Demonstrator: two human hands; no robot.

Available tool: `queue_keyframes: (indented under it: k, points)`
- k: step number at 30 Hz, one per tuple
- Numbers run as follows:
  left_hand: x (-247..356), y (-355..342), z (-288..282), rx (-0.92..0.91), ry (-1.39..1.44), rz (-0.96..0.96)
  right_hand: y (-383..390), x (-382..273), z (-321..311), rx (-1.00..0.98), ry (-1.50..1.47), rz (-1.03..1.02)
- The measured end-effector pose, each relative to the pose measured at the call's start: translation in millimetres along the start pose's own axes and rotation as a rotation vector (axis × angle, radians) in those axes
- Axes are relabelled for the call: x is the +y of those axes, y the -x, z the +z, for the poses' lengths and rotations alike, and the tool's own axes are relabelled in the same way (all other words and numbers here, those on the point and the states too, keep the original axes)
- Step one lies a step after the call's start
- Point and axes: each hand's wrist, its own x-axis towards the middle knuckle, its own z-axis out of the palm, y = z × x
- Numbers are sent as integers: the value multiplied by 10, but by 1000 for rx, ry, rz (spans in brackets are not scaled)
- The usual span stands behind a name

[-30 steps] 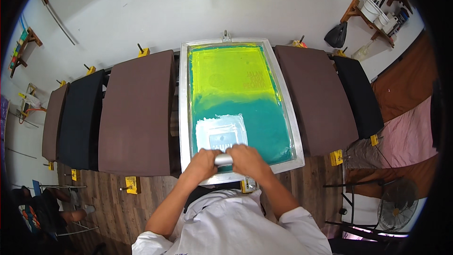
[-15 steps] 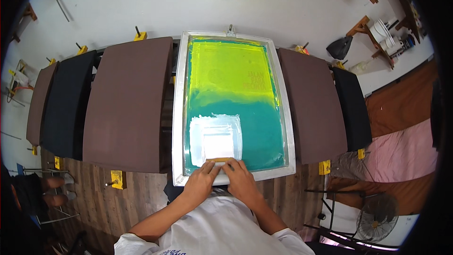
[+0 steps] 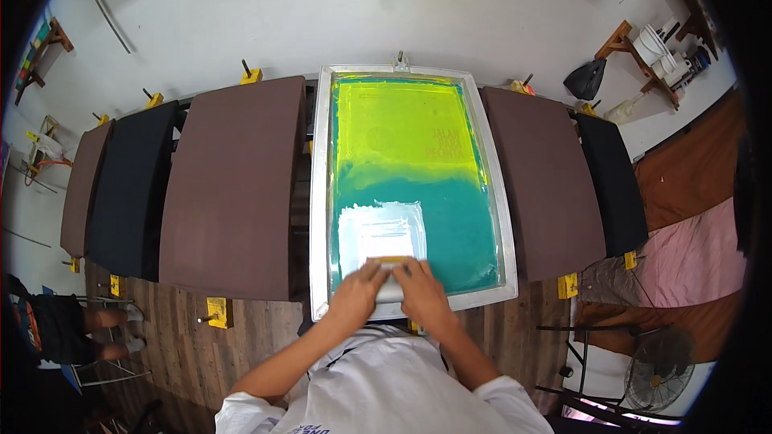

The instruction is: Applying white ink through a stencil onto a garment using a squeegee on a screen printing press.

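Observation:
A silk-screen frame [image 3: 507, 217] with a pale metal rim lies in front of me, its mesh green at the near part and yellow-green at the far part. White ink [image 3: 354, 233] covers a rough rectangle near its front left. My left hand [image 3: 357, 296] and my right hand [image 3: 421, 292] sit side by side at the frame's near end, both closed on a squeegee [image 3: 390, 259]. Its yellowish edge shows between and beyond my fingers, over the white ink; the fingers cover much of the rest.
Brown cloth-covered boards [image 3: 233, 193] and black ones [image 3: 133, 185] stand in a row on both sides, with yellow clamps [image 3: 219, 313] at their ends. A fan [image 3: 659, 370] stands at the right. Another person's legs [image 3: 104, 333] show at the far left.
Both hands have moved the squeegee slightly away from me over the white ink. The whole view has shifted a little, so the frame and boards appear farther right.

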Motion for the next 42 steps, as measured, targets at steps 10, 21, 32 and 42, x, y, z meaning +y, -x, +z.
queue_keyframes:
  k: [10,21,32,42]
  points:
    - [-187,-621,-628,-154,-4,-122,-805,83,-190,-83,26,-14]
    - [-79,-157,-378,-167,77,-135,-368,-49,-71,-116,-57,57]
    - [-125,-346,-369,-21,138,117,-327,-207,-198,53,293,25]
    - [-100,16,-393,-64,36,-4,-208,-216,18,25,86,-122]
